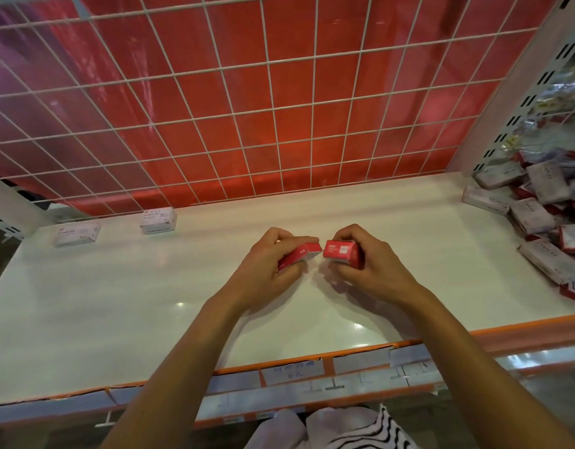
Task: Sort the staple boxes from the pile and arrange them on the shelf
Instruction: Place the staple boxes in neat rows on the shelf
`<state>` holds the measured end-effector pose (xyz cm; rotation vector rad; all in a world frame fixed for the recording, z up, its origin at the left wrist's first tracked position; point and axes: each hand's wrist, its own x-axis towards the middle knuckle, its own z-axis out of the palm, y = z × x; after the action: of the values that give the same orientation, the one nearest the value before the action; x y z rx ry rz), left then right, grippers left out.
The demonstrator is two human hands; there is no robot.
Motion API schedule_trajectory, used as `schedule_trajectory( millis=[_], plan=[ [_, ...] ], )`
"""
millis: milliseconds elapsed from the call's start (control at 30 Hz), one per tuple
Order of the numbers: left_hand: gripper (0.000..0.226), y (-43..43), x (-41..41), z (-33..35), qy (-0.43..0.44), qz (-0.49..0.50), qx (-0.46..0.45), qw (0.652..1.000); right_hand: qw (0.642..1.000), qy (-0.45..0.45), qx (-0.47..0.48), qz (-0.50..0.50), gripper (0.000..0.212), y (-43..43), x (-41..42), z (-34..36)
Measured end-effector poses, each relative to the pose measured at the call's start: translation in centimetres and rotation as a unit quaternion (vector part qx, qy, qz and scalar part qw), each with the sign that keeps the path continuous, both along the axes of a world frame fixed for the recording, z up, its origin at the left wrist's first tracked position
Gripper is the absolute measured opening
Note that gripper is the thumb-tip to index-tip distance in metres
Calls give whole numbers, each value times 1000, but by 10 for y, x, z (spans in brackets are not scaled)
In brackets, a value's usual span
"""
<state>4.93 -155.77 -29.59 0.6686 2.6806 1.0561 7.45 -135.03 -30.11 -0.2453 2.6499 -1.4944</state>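
While the pile (545, 215) sits far right, left hand (263, 273) grips first red box (300, 254), right hand (373, 270) second red box (341, 251), nearly touching

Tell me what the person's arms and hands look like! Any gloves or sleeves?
No gloves. The left hand and right hand are bare. So are the left forearm and right forearm, down to the picture's bottom edge, so no sleeves show. No watch, bracelet or ring shows. At the bottom there is white clothing with black wavy stripes.
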Motion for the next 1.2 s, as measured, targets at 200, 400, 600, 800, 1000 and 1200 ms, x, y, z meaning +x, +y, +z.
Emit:
schedule_trajectory(
  millis=[200,400,600,800,1000,1200],
  plan=[
    [41,-3,2,-2,-21,-28,-31,999,996,-29,80,30,38,0,-1,-3],
    [51,-5,0,-5,-59,-9,-47,997,990,-44,121,59,60,0,-2,-5],
    [60,-12,0,-4,-54,59,22,997,996,-31,84,-18,65,1,-5,-5],
    [46,-16,-4,-6,-44,69,61,995,996,5,82,-15,56,-1,-10,-7],
    [44,-23,-10,-11,-8,67,58,996,996,24,81,-14,57,-3,-17,-11],
    [49,-33,-17,-18,24,94,24,995,996,40,78,-17,50,-10,-22,-12]
  ],
)
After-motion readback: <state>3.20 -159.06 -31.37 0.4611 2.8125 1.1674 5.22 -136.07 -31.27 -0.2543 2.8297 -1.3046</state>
